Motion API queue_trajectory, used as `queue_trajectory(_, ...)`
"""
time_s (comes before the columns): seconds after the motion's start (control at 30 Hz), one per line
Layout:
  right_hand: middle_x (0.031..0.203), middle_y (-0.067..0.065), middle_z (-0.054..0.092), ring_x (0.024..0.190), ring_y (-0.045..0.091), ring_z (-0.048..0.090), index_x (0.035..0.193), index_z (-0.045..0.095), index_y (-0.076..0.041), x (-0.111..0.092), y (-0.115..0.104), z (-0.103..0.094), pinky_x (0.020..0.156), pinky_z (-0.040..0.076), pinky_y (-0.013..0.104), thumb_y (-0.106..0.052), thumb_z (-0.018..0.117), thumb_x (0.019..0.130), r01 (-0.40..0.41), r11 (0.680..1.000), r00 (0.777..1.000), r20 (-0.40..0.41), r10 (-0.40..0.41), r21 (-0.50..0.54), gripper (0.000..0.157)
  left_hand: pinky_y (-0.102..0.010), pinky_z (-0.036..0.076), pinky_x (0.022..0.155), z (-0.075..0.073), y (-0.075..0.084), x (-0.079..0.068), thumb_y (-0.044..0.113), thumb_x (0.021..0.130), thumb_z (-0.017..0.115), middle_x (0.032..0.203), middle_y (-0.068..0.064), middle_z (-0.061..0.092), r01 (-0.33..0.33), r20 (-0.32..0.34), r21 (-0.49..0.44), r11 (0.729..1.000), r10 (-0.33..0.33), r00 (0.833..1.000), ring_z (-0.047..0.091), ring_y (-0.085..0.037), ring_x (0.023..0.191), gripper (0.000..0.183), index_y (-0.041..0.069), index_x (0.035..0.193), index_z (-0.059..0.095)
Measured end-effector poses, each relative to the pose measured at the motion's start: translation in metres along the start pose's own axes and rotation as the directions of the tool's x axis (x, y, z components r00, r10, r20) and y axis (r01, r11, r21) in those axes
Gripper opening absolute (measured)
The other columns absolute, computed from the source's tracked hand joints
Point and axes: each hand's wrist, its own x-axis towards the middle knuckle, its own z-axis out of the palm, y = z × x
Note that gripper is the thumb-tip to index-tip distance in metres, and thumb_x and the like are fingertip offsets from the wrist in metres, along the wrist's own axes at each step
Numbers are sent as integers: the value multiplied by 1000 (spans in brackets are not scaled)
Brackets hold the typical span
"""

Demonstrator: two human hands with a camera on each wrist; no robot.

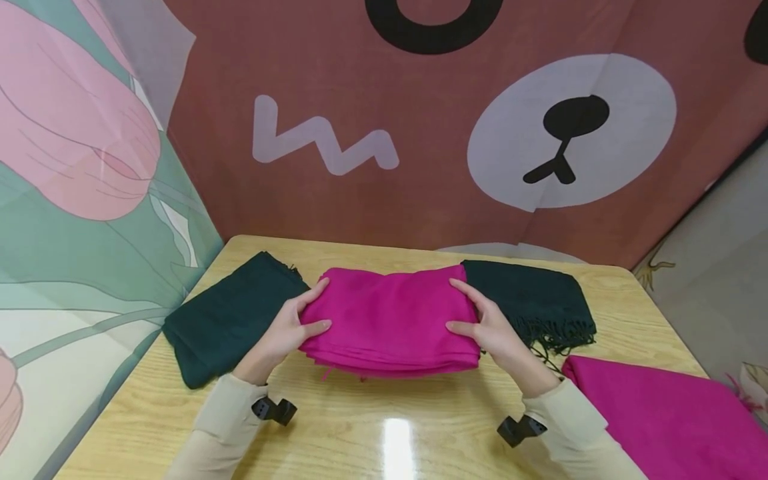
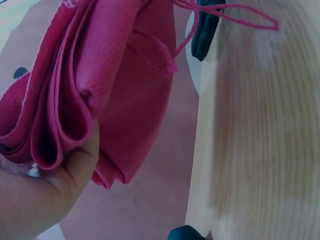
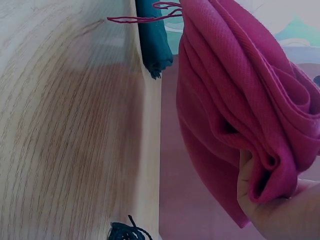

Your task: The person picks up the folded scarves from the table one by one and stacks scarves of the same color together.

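A folded magenta scarf [image 1: 390, 317] is held up over the middle of the table by both hands. My left hand [image 1: 294, 323] grips its left end, thumb and a finger showing on top. At the opposite end my right hand [image 1: 483, 320] grips it in the same way. Stacked folds of the scarf [image 2: 112, 65] show in the left wrist view, with a thin magenta fringe strand dangling. From the right wrist, the scarf [image 3: 240, 95] is seen raised off the wood, its layers bunched at the hand; the remaining fingers are hidden beneath the cloth.
A folded dark green scarf [image 1: 234, 320] lies at the table's left. Another dark green scarf [image 1: 531, 297], fringed, lies at the back right. A second magenta scarf [image 1: 666, 413] covers the front right. A printed cloth [image 1: 336, 207] hangs behind the wooden table [image 1: 336, 427].
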Motion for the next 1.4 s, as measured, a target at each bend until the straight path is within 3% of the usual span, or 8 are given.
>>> queue_trajectory(0.13,144,16,22,121,36,34,143,29,-15,-3,0,0,89,44,39,5,61,81,12,1000,1000,8,-12,5,73,-42,26,102,1,2,-3,-4,83,59,148,-17,19,-12,0,-3,1000,12,1000,21,-31,132,71,9,144,25)
queue_trajectory(0.2,143,16,23,120,37,35,143,29,-14,-5,0,0,87,45,38,5,62,80,16,1000,1000,13,-16,10,73,-42,25,103,1,3,-5,-4,83,58,148,-17,18,-17,2,-7,1000,17,1000,20,-31,132,70,9,144,25)
queue_trajectory(0.4,141,18,26,118,37,38,143,29,-15,-11,1,0,83,48,35,3,63,80,2,999,999,35,-4,38,74,-18,34,94,3,4,-10,-5,84,58,148,-17,17,-15,8,-27,1000,15,1000,21,-31,131,69,8,144,25)
queue_trajectory(0.5,140,18,27,117,37,39,143,29,-15,-14,1,0,82,49,35,2,64,80,-6,999,999,47,4,45,74,-13,36,89,3,4,-12,-6,83,58,148,-17,16,-7,8,-33,999,7,1000,21,-32,131,69,7,144,26)
queue_trajectory(1.03,136,22,33,112,34,47,142,30,-14,-29,5,0,79,50,35,0,67,79,-2,999,997,83,-1,40,75,-23,47,80,6,3,-22,-7,83,58,149,-17,12,15,42,-78,997,-11,999,33,-37,122,70,8,143,26)
queue_trajectory(1.4,132,22,36,105,31,51,140,32,-10,-35,9,-2,76,50,36,0,68,77,-17,999,995,96,14,36,73,-30,51,73,8,-3,-27,-8,81,60,148,-21,14,4,63,-138,990,5,998,54,-23,102,70,2,142,27)
